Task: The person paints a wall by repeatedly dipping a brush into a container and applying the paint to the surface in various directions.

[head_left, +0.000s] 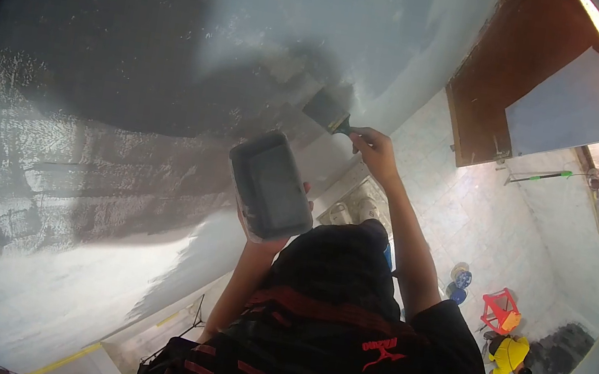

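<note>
My right hand [374,153] is closed around the handle of a wide paintbrush [324,110]. Its broad, dark bristle end lies over the wall [124,168], which is partly coated in grey, with white streaks and bare white areas lower down. To the left, my left hand [269,244] grips a rectangular plastic tub [275,187] from below and along its side, fingertips showing at the right edge. Grey paint coats the inside of the tub. The brush is just up and right of the tub, and my shadow falls across the wall.
Far below on the tiled floor are a red stool [501,311], blue-topped cans [460,282] and a crouching person in a yellow shirt [509,355] beside a dark floor patch. A brown door [519,65] with a grey sheet [570,111] stands at upper right, near a window.
</note>
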A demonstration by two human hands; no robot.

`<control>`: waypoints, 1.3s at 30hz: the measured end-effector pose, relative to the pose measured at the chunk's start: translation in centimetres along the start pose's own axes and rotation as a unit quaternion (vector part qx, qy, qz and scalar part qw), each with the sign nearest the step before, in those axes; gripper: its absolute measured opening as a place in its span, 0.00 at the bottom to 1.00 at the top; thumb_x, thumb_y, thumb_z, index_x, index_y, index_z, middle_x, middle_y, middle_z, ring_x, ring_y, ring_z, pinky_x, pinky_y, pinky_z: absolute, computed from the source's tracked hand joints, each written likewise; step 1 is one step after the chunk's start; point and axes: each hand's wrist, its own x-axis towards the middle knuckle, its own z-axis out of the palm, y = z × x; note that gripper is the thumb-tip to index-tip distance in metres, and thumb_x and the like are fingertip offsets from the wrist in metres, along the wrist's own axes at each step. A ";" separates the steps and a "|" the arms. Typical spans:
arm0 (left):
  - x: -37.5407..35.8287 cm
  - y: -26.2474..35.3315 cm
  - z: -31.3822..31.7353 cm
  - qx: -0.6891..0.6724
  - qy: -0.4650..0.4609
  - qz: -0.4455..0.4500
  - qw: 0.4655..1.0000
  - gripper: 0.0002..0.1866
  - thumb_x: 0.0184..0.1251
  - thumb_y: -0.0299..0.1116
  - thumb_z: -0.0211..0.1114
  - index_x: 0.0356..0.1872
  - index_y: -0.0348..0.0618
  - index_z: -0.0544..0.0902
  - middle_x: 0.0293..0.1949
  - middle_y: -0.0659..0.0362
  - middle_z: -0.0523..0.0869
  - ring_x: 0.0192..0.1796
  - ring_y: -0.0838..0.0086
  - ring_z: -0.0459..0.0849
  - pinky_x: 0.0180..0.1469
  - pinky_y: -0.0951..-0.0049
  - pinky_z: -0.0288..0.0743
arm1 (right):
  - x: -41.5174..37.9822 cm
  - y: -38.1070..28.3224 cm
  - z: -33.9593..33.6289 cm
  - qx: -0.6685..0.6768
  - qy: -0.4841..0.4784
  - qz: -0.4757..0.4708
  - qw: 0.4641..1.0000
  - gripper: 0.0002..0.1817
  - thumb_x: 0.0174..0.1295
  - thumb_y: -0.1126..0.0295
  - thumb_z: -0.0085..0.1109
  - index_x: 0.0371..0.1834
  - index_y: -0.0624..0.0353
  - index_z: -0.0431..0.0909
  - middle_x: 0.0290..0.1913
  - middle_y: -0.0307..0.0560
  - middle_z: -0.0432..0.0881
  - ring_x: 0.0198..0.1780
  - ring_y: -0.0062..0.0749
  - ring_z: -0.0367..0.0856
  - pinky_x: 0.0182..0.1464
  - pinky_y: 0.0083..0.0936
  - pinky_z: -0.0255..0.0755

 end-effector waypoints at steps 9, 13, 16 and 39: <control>1.3 -1.2 0.0 0.019 0.045 0.036 0.998 0.33 0.83 0.55 0.59 0.82 0.57 0.69 0.79 0.54 0.75 0.81 0.53 0.73 0.77 0.42 0.74 | 5.0 1.0 1.8 -0.123 0.067 -0.079 0.987 0.13 0.77 0.64 0.68 0.56 0.60 0.89 0.27 0.42 0.85 0.28 0.24 0.79 0.34 0.27 0.73; 1.1 -1.8 0.4 0.023 0.064 0.039 0.997 0.33 0.83 0.56 0.59 0.83 0.57 0.69 0.80 0.55 0.74 0.81 0.54 0.72 0.78 0.43 0.73 | 4.1 6.0 0.1 -0.176 0.085 -0.011 0.981 0.13 0.76 0.64 0.68 0.55 0.61 0.90 0.26 0.44 0.85 0.27 0.25 0.78 0.33 0.27 0.73; 1.4 -1.7 0.6 0.046 0.079 0.037 0.995 0.34 0.83 0.56 0.59 0.83 0.57 0.68 0.80 0.55 0.73 0.82 0.54 0.71 0.79 0.44 0.72 | 2.3 5.7 -0.7 -0.117 0.075 -0.015 0.990 0.13 0.77 0.63 0.68 0.54 0.61 0.90 0.26 0.43 0.84 0.27 0.23 0.77 0.32 0.27 0.72; 0.6 -1.1 -0.3 0.027 0.059 0.027 0.998 0.35 0.82 0.56 0.61 0.84 0.59 0.67 0.82 0.55 0.71 0.83 0.54 0.68 0.81 0.39 0.67 | 1.0 1.6 0.2 -0.040 0.051 -0.070 0.995 0.21 0.76 0.53 0.68 0.59 0.59 0.91 0.33 0.52 0.91 0.29 0.26 0.79 0.36 0.33 0.75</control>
